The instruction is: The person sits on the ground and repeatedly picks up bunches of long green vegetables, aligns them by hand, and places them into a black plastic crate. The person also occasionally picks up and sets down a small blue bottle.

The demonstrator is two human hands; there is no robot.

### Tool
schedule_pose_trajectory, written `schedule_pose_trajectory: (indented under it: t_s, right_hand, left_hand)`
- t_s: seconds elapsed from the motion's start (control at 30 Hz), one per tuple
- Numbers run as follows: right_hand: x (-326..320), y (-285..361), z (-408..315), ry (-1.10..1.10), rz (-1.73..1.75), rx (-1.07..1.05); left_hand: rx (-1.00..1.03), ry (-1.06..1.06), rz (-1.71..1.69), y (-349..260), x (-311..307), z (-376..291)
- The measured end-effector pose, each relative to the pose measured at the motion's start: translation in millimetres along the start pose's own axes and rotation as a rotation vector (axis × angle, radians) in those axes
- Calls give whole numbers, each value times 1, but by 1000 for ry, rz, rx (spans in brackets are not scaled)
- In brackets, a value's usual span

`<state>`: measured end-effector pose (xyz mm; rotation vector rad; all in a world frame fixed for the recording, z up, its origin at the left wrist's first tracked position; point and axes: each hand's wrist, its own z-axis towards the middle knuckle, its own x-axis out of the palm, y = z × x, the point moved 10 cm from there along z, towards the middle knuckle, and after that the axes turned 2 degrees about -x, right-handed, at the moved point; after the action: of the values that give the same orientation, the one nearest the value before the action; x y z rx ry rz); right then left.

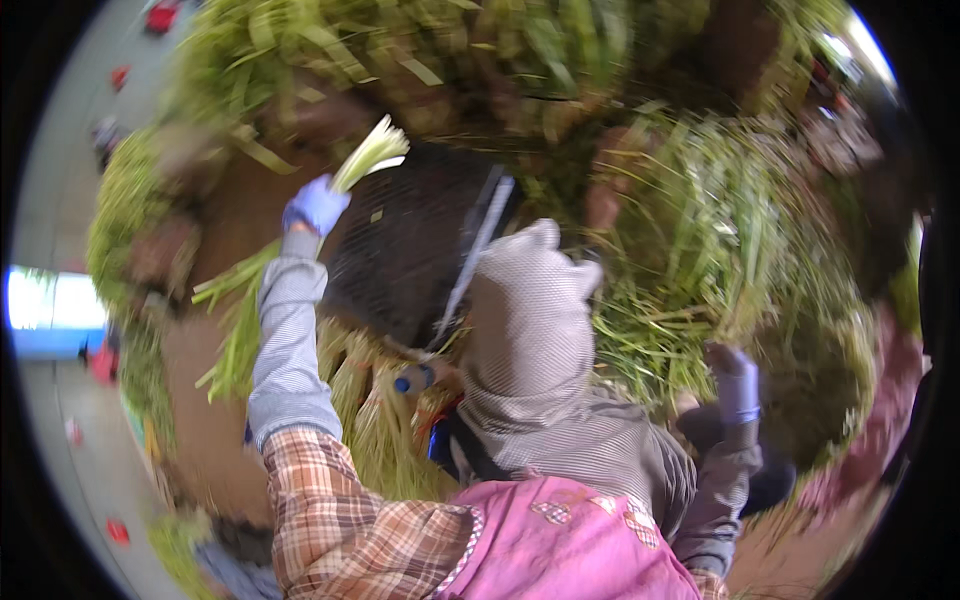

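Observation:
My left hand (319,205), in a pale purple glove, grips a bundle of leafy green stalks (373,154). Its white cut ends point up past my fist, and long flat leaves hang behind my wrist. Just right of this hand stands a black plastic crate (397,247) with a slatted surface. My right hand (736,379), also gloved, is blurred at the lower edge of a large heap of loose green stalks (720,240); whether its fingers hold any cannot be told. Grey ribbed cloth (532,322) lies between my arms, above my pink apron (570,532).
Bundles of pale stalks (375,420) with red ties lie below the crate, beside a bottle with a blue cap (405,382). More heaped greens (420,45) line the top and the left side (124,225). Brown floor (206,420) shows at left.

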<state>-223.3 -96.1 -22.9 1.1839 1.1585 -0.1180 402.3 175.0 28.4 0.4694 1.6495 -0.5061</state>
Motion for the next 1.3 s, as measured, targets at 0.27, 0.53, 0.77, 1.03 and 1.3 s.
schedule_pose_trajectory:
  t_s: [0.27, 0.53, 0.77, 1.03, 1.3]
  right_hand:
    - [-240, -154, -245, -731, -98, 718]
    - [-45, -275, -514, -332, -150, 1365]
    - [97, -301, -594, -350, 247, 1578]
    - [150, -358, -516, -52, 124, 1397]
    - [184, -365, -520, -11, 18, 1349]
  left_hand:
    - [-210, 50, -171, -46, 186, 66]
    - [-21, 222, 499, -98, 184, 180]
    - [433, 630, -246, -322, 177, 133]
    - [771, 716, -64, -474, 114, -59]
    - [684, 685, 83, -489, 92, -114]
